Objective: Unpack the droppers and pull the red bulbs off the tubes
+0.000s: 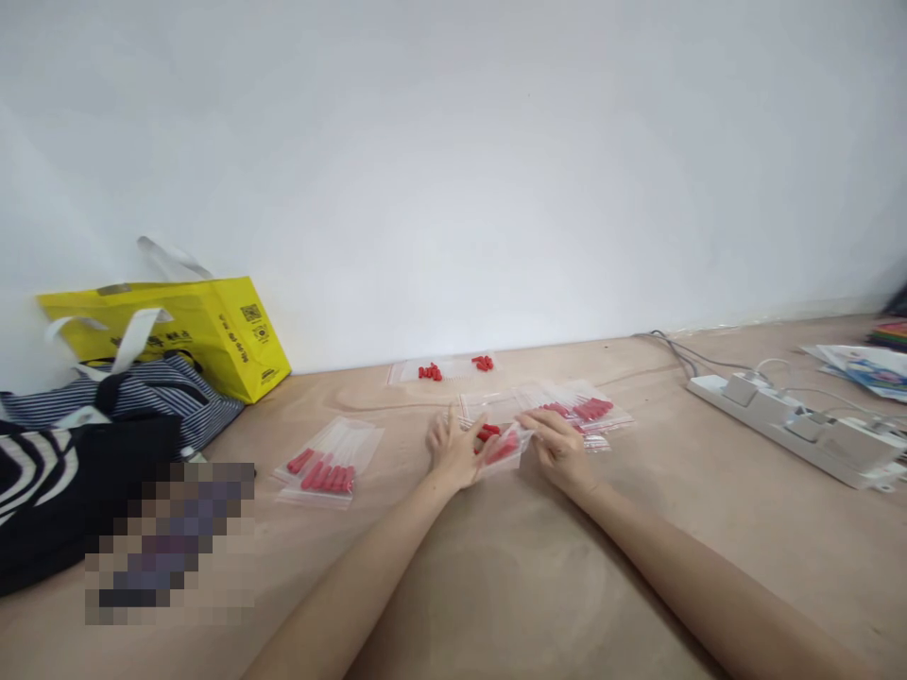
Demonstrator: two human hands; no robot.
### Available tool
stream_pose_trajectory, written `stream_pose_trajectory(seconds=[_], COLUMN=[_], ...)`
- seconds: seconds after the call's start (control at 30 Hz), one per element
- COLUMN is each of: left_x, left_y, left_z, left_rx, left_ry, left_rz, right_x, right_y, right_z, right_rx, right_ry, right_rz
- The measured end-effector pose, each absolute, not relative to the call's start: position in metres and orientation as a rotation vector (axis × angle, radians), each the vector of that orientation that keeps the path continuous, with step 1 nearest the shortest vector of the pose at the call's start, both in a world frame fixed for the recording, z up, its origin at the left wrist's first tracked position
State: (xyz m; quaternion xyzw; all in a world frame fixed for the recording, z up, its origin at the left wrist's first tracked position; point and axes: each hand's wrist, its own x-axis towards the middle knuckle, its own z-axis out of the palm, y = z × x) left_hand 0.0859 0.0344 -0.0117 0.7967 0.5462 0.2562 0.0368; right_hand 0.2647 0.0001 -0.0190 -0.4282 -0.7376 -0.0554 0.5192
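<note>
Between my two hands is a small clear plastic zip bag [504, 451] with red pieces in it, tilted up off the table. My right hand [559, 451] pinches the bag's upper right edge. The thumb of my left hand [454, 451] presses against the bag's left side, its other fingers partly spread behind. Just beyond the bag, some loose red pieces [487, 432] show between the hands. Past my right hand lie more clear bags [591, 408] of red pieces with thin pale shafts. Left of my left hand is another group of filled bags [330, 472].
Near the wall, two small heaps of short red pieces [429, 372] lie on clear bags. A yellow shopping bag [241, 340], a striped bag [202, 401] and a black cloth item [85, 491] stand at the left. A white power strip [786, 425] with plugs and cables sits right.
</note>
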Motion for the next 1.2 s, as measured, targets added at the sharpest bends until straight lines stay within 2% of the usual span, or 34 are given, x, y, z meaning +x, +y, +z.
stream_pose_trajectory(seconds=[0.1,0.27,0.5,0.87,0.93,1.1,1.2], left_x=[0.102,0.099,0.039,0.004,0.002,0.009,0.017], left_y=[0.030,0.027,0.035,0.040,0.039,0.019,0.000], left_z=[-0.007,-0.004,0.001,0.007,0.007,0.004,0.001], left_rx=[2.463,2.501,2.684,2.654,2.697,2.800,2.804], left_ry=[1.706,1.708,1.250,1.105,1.078,0.857,0.637], left_rz=[0.585,0.511,0.495,0.470,0.529,0.981,0.953], right_x=[0.275,0.277,0.258,0.258,0.262,0.264,0.263], right_y=[0.008,0.014,0.010,-0.001,-0.006,-0.021,-0.028], right_z=[-0.023,-0.027,-0.028,-0.034,-0.029,-0.016,-0.014], right_rx=[-1.130,-1.168,-1.162,-1.154,-1.160,-1.006,-0.941], right_ry=[-1.575,-1.479,-1.494,-2.093,-2.146,-2.344,-2.404], right_rz=[-0.143,-0.113,-0.020,0.234,0.216,0.246,0.396])
